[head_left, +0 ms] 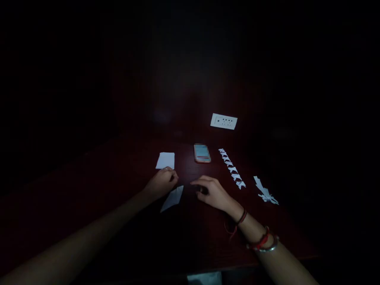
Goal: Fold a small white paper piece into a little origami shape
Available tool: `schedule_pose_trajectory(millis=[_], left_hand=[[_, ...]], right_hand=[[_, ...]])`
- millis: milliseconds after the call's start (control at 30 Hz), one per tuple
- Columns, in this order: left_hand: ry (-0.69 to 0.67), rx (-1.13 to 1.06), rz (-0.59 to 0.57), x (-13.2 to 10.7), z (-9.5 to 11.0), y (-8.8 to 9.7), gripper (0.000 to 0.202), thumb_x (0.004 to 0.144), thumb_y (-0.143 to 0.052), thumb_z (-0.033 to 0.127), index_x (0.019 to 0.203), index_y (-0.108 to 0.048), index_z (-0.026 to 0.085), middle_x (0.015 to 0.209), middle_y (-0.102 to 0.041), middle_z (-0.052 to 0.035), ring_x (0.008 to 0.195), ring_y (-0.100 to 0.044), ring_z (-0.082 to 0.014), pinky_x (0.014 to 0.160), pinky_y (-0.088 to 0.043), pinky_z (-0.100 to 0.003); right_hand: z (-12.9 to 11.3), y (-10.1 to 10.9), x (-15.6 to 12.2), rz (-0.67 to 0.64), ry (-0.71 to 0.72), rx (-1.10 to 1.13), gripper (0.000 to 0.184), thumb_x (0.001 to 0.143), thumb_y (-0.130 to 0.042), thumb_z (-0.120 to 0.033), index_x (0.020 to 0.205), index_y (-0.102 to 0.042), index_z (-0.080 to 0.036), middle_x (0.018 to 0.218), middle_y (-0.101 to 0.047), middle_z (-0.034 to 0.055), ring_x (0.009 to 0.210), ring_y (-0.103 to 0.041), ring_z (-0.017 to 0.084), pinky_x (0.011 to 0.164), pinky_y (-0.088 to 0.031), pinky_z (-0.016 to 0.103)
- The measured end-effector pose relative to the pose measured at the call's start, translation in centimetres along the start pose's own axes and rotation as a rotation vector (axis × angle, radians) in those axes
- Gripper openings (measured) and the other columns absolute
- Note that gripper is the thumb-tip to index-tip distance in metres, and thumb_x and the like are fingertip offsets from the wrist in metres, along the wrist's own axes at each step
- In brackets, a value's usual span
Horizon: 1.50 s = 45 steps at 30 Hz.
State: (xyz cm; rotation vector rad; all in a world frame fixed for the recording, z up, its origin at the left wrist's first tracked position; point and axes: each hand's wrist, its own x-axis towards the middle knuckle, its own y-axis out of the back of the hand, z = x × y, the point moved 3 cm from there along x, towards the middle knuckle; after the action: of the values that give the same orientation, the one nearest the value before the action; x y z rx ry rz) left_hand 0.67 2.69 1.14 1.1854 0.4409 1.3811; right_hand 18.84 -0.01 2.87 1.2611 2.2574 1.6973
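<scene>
My left hand (162, 183) is closed, fingers curled in, at the near edge of a white square of paper (165, 160). Whether anything is inside its fingers is hidden. Just below it, a folded or cut piece of white paper (172, 199) with slanted ends lies on the dark red table (190, 225). To the right, my right hand (215, 193) hovers over or rests on the tabletop, thumb and forefinger apart, nothing seen between them. A row of small folded white paper pieces (232, 168) runs along the table beyond it.
A phone (202, 153), its screen blurred, lies behind my hands. White paper strips and scraps (266, 192) are heaped at the right. A white socket panel (223, 121) is at the back. The table's front edge (237, 266) shows at the bottom; the surroundings are very dark.
</scene>
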Motion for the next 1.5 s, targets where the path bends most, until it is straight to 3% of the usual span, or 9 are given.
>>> schedule_pose_trajectory(millis=[200, 300, 400, 700, 867, 1033, 1200, 1367, 1500], left_hand=[[0.05, -0.104, -0.083, 0.0, 0.1, 1.2, 0.037, 0.078, -0.031, 0.041, 0.069, -0.06, 0.019, 0.08, -0.057, -0.0042, 0.078, -0.051, -0.0183, 0.073, -0.035, -0.027], [0.1, -0.1, -0.242, -0.4, -0.7, 2.4, 0.034, 0.068, -0.044, 0.049, 0.056, -0.059, 0.02, 0.068, -0.057, -0.0017, 0.068, -0.052, -0.0177, 0.063, -0.036, -0.025], [0.134, -0.118, -0.396, -1.1, -1.2, 3.1, 0.028, 0.057, -0.054, 0.046, 0.049, -0.057, 0.02, 0.058, -0.055, 0.0003, 0.059, -0.051, -0.0155, 0.055, -0.035, -0.022], [0.077, -0.074, -0.369, -1.0, -0.2, 2.2, 0.021, 0.057, -0.054, 0.037, 0.045, -0.057, 0.02, 0.06, -0.056, 0.0009, 0.065, -0.05, -0.0145, 0.06, -0.035, -0.021], [0.042, -0.098, -0.463, -1.3, 0.0, 3.2, 0.021, 0.05, -0.06, 0.043, 0.047, -0.06, 0.022, 0.067, -0.056, 0.0004, 0.067, -0.049, -0.0149, 0.059, -0.035, -0.02], [0.058, -0.091, -0.378, -1.6, 0.4, 4.1, 0.021, 0.047, -0.063, 0.043, 0.049, -0.061, 0.022, 0.075, -0.055, -0.0002, 0.068, -0.049, -0.0148, 0.058, -0.035, -0.02], [0.02, -0.04, -0.382, -1.6, 0.9, 3.0, 0.016, 0.055, -0.059, 0.036, 0.049, -0.059, 0.022, 0.078, -0.055, -0.0001, 0.074, -0.049, -0.0159, 0.066, -0.035, -0.023], [0.069, -0.132, -0.175, -0.8, 0.8, 2.1, 0.014, 0.059, -0.055, 0.031, 0.052, -0.057, 0.019, 0.089, -0.054, -0.0013, 0.083, -0.05, -0.0179, 0.073, -0.035, -0.026], [0.174, -0.229, 0.014, -0.4, 1.3, 1.8, 0.019, 0.062, -0.054, 0.034, 0.053, -0.058, 0.018, 0.097, -0.051, -0.0037, 0.093, -0.047, -0.0206, 0.082, -0.033, -0.03]], right_hand=[[0.9, -0.1, -0.1, 0.056, -0.05, -0.052, 0.025, 0.075, -0.045, -0.017, 0.097, -0.056, -0.017, 0.086, -0.054, 0.0043, 0.077, -0.051, 0.012, 0.07, -0.04, 0.024], [0.7, -0.1, -0.1, 0.038, -0.041, -0.059, 0.024, 0.076, -0.045, -0.018, 0.097, -0.056, -0.017, 0.086, -0.055, 0.0044, 0.077, -0.051, 0.012, 0.069, -0.04, 0.024], [0.8, -0.2, -0.2, 0.011, -0.043, -0.065, 0.023, 0.076, -0.045, -0.019, 0.095, -0.057, -0.016, 0.085, -0.055, 0.0047, 0.077, -0.052, 0.012, 0.069, -0.04, 0.024], [0.3, -0.4, 0.1, -0.016, -0.032, -0.002, 0.022, 0.075, -0.048, -0.024, 0.093, -0.058, -0.016, 0.079, -0.056, 0.0038, 0.071, -0.052, 0.011, 0.063, -0.04, 0.021], [0.2, -0.4, 0.2, -0.014, -0.02, -0.01, 0.021, 0.075, -0.048, -0.024, 0.091, -0.059, -0.016, 0.077, -0.056, 0.0037, 0.07, -0.052, 0.011, 0.062, -0.039, 0.021], [0.2, -0.5, 0.2, -0.023, -0.009, -0.013, 0.019, 0.075, -0.049, -0.024, 0.089, -0.059, -0.016, 0.076, -0.056, 0.0033, 0.069, -0.051, 0.011, 0.062, -0.039, 0.021], [0.1, -0.6, 0.2, -0.044, 0.009, -0.015, 0.018, 0.075, -0.048, -0.023, 0.087, -0.059, -0.016, 0.075, -0.055, 0.0027, 0.068, -0.051, 0.011, 0.063, -0.039, 0.021], [-0.1, -0.6, 0.3, -0.028, -0.003, 0.033, 0.021, 0.076, -0.047, -0.027, 0.09, -0.058, -0.017, 0.074, -0.055, 0.0019, 0.066, -0.05, 0.01, 0.061, -0.039, 0.02], [-0.7, -0.2, 0.4, 0.096, -0.072, -0.011, 0.031, 0.072, -0.05, -0.035, 0.098, -0.054, -0.017, 0.078, -0.054, 0.0024, 0.068, -0.05, 0.011, 0.061, -0.038, 0.023]])
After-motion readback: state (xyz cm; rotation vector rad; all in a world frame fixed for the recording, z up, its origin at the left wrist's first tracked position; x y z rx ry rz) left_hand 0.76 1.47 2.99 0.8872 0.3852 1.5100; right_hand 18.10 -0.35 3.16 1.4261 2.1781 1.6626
